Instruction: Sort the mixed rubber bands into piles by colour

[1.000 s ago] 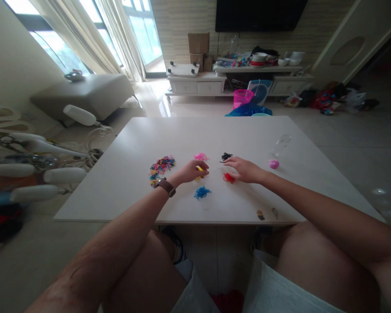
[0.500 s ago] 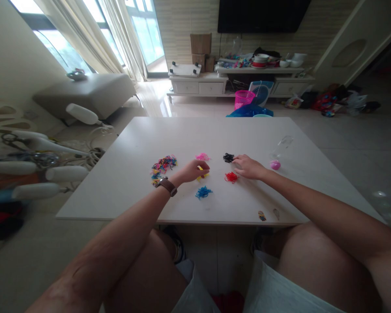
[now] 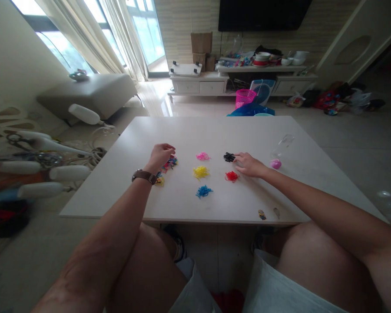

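Observation:
My left hand [image 3: 163, 155], with a watch on its wrist, is over the pile of mixed-colour rubber bands [image 3: 171, 162]. Its fingers are bent together and partly hide the pile; what they hold, if anything, is too small to make out. At the edge of the black rubber bands [image 3: 228, 157] rests my right hand [image 3: 247, 164], fingers apart and fingertips touching the pile. Small separate heaps of pink bands [image 3: 202, 156], yellow bands [image 3: 201, 172], blue bands [image 3: 203, 191] and red bands [image 3: 231, 176] lie between the hands.
The white table [image 3: 189, 130] carries a pink ball-like item [image 3: 275, 163] and a clear plastic container [image 3: 286, 141] on the right. A small cartoon figure piece [image 3: 262, 214] lies by the front edge. Beyond stand a pink basket [image 3: 244, 98] and a low cabinet [image 3: 197, 87].
My left hand has moved left from the yellow bands to the mixed pile, uncovering the yellow heap. The right hand stays beside the black bands, almost unmoved.

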`<control>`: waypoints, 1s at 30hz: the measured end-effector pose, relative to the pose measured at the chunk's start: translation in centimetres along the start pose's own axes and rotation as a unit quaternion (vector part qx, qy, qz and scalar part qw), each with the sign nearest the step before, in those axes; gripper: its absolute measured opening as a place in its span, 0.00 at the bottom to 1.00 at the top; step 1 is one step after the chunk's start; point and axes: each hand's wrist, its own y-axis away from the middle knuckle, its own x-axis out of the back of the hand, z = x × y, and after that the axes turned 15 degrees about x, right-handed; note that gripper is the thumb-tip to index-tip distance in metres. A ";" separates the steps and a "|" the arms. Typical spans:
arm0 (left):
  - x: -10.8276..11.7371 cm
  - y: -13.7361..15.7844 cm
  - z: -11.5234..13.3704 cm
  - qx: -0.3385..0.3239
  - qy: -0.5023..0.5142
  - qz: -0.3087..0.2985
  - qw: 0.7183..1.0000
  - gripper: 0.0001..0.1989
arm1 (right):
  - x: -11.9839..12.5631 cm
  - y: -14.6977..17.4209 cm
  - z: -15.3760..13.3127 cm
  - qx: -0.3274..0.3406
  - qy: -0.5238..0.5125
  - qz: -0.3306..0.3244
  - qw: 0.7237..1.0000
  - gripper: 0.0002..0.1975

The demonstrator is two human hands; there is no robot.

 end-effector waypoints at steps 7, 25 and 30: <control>2.4 -1.0 -3.6 0.059 -0.078 0.062 0.993 0.12 | 0.4 0.3 0.4 -0.021 -0.002 0.004 1.000 0.13; 1.7 -1.5 -5.2 0.073 -0.252 0.068 0.962 0.12 | 0.4 0.2 0.4 -0.005 -0.012 -0.004 1.000 0.11; 1.7 -2.0 -5.2 0.077 -0.288 0.079 0.951 0.11 | 0.4 0.2 0.5 -0.001 -0.010 0.000 1.000 0.12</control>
